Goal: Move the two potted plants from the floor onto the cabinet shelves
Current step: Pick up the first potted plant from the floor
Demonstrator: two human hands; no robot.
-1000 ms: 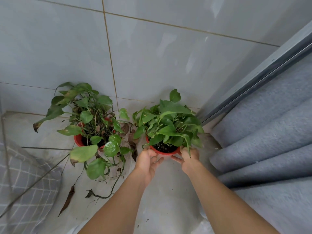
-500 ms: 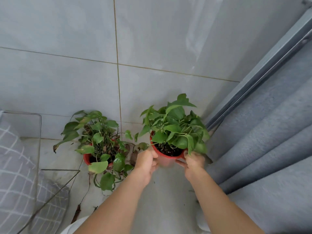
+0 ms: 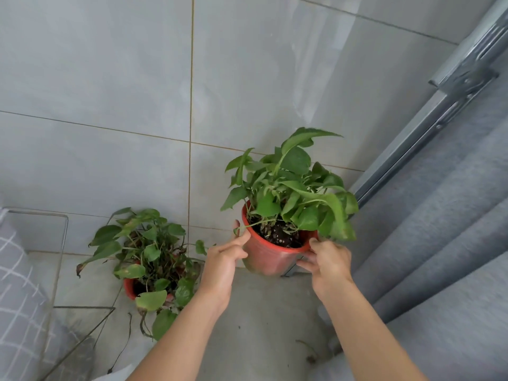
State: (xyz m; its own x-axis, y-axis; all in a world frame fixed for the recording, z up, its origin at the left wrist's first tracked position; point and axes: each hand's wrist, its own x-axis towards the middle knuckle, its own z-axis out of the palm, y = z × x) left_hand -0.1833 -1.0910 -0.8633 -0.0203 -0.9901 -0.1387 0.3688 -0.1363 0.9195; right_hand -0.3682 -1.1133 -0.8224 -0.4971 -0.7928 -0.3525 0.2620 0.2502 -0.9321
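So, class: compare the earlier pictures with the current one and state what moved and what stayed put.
Both hands, left hand and right hand, already gripping the right-hand potted plant, have lifted it off the floor, tilted. The other potted plant stayed on the floor, untouched.

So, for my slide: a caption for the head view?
Both hands lift one pot; the other stays floored.
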